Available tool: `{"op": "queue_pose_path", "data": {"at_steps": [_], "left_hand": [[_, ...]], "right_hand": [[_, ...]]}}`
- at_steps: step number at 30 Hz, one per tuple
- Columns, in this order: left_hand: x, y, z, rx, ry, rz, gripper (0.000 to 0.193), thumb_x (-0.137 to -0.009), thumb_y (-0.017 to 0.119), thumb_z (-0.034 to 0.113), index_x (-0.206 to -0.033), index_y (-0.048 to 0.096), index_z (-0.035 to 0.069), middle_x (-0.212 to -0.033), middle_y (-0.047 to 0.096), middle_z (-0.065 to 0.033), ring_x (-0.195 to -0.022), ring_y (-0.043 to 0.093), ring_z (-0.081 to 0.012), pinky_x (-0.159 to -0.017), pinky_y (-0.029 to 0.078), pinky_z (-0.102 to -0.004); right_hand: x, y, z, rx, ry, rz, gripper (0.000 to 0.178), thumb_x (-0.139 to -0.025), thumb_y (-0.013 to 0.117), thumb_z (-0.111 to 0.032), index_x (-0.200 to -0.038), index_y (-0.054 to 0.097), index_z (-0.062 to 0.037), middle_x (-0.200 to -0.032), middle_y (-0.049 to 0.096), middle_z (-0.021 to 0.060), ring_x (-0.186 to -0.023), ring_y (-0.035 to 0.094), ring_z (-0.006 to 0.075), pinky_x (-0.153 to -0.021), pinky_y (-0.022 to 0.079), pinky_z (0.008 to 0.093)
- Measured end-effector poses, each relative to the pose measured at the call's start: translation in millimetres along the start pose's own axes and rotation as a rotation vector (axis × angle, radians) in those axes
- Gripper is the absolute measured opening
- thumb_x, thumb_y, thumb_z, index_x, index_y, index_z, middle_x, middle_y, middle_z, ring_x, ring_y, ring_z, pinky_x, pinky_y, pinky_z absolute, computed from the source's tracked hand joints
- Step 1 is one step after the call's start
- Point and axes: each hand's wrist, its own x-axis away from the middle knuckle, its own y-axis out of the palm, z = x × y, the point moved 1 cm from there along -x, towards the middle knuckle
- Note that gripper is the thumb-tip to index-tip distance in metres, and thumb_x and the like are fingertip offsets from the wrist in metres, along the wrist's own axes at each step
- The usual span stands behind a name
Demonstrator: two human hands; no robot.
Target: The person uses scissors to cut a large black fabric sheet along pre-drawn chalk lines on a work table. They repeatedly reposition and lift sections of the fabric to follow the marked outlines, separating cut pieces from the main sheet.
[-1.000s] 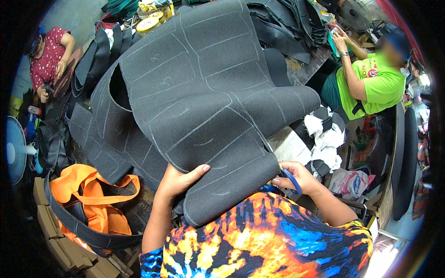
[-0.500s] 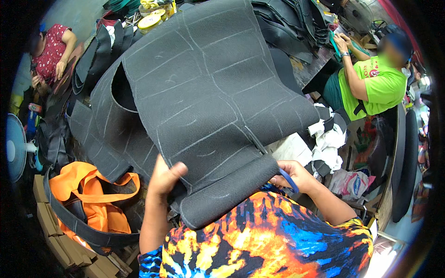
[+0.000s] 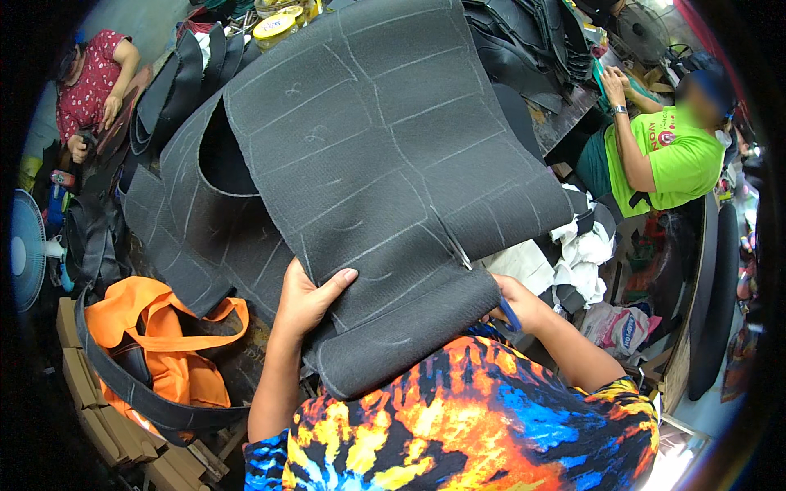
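Note:
A large black textured sheet (image 3: 381, 155), marked with pale chalk lines, slopes from the far pile down to my lap. Its near end curls into a roll against my shirt. My left hand (image 3: 307, 299) pinches the sheet's left edge, thumb on top and fingers hidden underneath. At the right end of the roll, my right hand (image 3: 524, 311) is closed round the blue handle of a pair of scissors (image 3: 509, 317). The scissor blades show beyond the roll, in a slit along a chalk line; part of them is hidden by the sheet.
An orange bag (image 3: 184, 360) lies in a black-rimmed container at the left. White scraps (image 3: 585, 250) and a plastic bag (image 3: 618, 327) are at the right. Two people work nearby, one in red (image 3: 94, 86), one in bright green (image 3: 667, 151). A fan (image 3: 31, 250) stands at far left.
My left thumb has come down onto the sheet, and the hand sits slightly further right. The scissor blades look closer together, and the blue handle has drawn in toward my right hand.

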Motion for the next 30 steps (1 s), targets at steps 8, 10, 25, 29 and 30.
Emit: {"op": "queue_pose_path", "data": {"at_steps": [8, 10, 25, 29, 30], "left_hand": [[3.1, 1.3, 0.8, 0.033, -0.033, -0.064, 0.05, -0.083, 0.078, 0.007, -0.126, 0.055, -0.005, -0.12, 0.065, -0.0122, -0.109, 0.063, -0.0194, -0.095, 0.05, -0.034], [4.2, 1.7, 1.0, 0.038, -0.029, -0.104, 0.051, -0.083, 0.079, 0.007, -0.126, 0.055, -0.005, -0.12, 0.065, -0.0119, -0.11, 0.062, -0.0193, -0.096, 0.049, -0.034], [9.7, -3.2, -0.9, 0.112, -0.062, -0.121, 0.055, -0.082, 0.081, 0.008, -0.128, 0.054, -0.005, -0.124, 0.064, -0.0118, -0.115, 0.059, -0.0192, -0.102, 0.045, -0.0346], [14.1, -3.5, 0.1, 0.128, -0.137, -0.078, 0.057, -0.081, 0.082, 0.008, -0.129, 0.054, -0.005, -0.123, 0.064, -0.0117, -0.115, 0.059, -0.0197, -0.102, 0.045, -0.0347], [14.6, -4.0, -0.4, 0.138, -0.158, -0.073, 0.057, -0.081, 0.082, 0.009, -0.129, 0.054, -0.005, -0.123, 0.064, -0.0118, -0.115, 0.059, -0.0198, -0.102, 0.045, -0.0347]], "right_hand": [[7.6, 5.5, -5.4, -0.18, 0.114, -0.046, 0.025, -0.098, 0.064, -0.024, -0.11, 0.061, -0.0023, -0.096, 0.065, 0.0023, -0.083, 0.06, 0.0099, -0.076, 0.05, 0.0263], [-6.9, 0.5, -9.0, -0.104, -0.007, -0.03, 0.03, -0.098, 0.064, -0.026, -0.115, 0.06, -0.0013, -0.106, 0.065, 0.0044, -0.093, 0.06, 0.0114, -0.084, 0.05, 0.0277], [-42.1, 6.6, -43.4, -0.299, 0.238, 0.125, 0.032, -0.098, 0.063, -0.03, -0.109, 0.062, -0.0007, -0.09, 0.065, 0.0019, -0.078, 0.059, 0.0081, -0.072, 0.047, 0.0239], [-49.4, 11.1, -47.3, -0.161, 0.059, 0.028, 0.031, -0.097, 0.063, -0.029, -0.106, 0.066, 0.001, -0.096, 0.069, 0.0037, -0.087, 0.062, 0.0085, -0.078, 0.05, 0.0252], [-45.2, 12.0, -48.4, -0.191, 0.016, 0.007, 0.028, -0.097, 0.064, -0.026, -0.102, 0.068, 0.0014, -0.099, 0.07, 0.0051, -0.091, 0.063, 0.0095, -0.082, 0.051, 0.0258]]}}
